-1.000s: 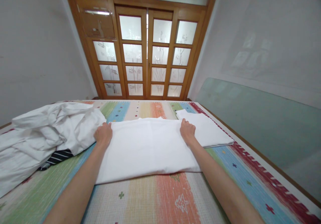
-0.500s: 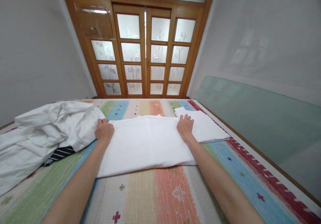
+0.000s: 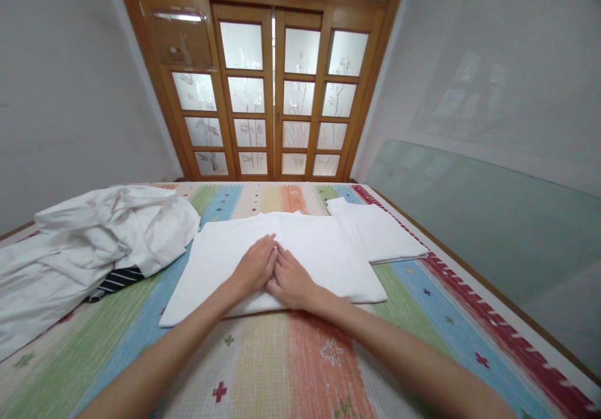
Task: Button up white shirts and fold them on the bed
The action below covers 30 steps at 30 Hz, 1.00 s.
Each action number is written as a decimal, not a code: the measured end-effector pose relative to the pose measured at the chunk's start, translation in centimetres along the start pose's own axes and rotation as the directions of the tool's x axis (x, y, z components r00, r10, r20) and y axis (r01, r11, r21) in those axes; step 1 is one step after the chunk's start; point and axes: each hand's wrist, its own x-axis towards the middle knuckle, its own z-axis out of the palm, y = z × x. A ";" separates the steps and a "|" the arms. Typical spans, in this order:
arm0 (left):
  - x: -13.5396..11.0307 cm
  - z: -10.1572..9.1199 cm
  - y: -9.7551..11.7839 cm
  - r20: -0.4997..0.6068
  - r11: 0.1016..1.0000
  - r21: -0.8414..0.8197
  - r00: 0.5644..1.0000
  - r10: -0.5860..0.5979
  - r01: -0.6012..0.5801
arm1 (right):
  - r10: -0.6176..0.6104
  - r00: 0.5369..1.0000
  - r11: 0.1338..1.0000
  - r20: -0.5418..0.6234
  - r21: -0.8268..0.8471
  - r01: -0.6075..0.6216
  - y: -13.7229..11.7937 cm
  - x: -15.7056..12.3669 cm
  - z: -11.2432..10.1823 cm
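Observation:
A folded white garment [image 3: 328, 250] lies as a wide flat panel across the middle of the bed, its front edge slanting a little. On its centre rest my left hand [image 3: 256, 262] and my right hand [image 3: 292, 276], side by side with their fingertips meeting. The fingers of both hands are stretched out along the cloth, and neither grips anything that I can see. Under the palms the fabric is hidden. To the right, touching or just behind the panel's far corner, lies a smaller folded white cloth [image 3: 392, 234].
A crumpled heap of white fabric [image 3: 117, 225] with a black-and-white striped part [image 3: 117, 279] lies at the left. Everything sits on a colourful striped bedspread [image 3: 263, 369]. A pale green panel [image 3: 469, 200] runs along the right wall, and wooden glazed doors [image 3: 275, 93] stand beyond.
Both hands have come inward from the garment's left and right far corners to meet at its centre. The garment now lies flat with its corners uncovered.

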 end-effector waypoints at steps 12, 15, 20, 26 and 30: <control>-5.4 -0.5 -3.2 0.188 0.985 0.172 0.982 -0.014 -0.019 | -0.032 0.979 0.998 0.202 0.067 0.019 1.7 -4.9 -2.8; -6.7 -1.7 -4.5 0.192 0.975 0.216 0.977 -0.097 0.055 | 0.036 0.978 0.999 0.207 0.021 -0.041 3.3 -5.9 -3.2; -8.2 -3.1 -6.1 0.208 0.945 0.305 0.960 -0.187 0.118 | 0.230 0.962 0.969 0.149 -0.127 -0.212 7.3 -7.8 -3.0; -9.6 -4.2 -7.4 0.177 0.912 0.385 0.959 -0.221 0.139 | 0.352 0.934 0.914 0.063 -0.238 -0.329 11.1 -10.4 -3.2; -10.6 -4.5 -8.1 0.153 0.911 0.397 0.970 -0.188 0.114 | 0.359 0.932 0.907 0.052 -0.253 -0.335 11.4 -11.2 -3.4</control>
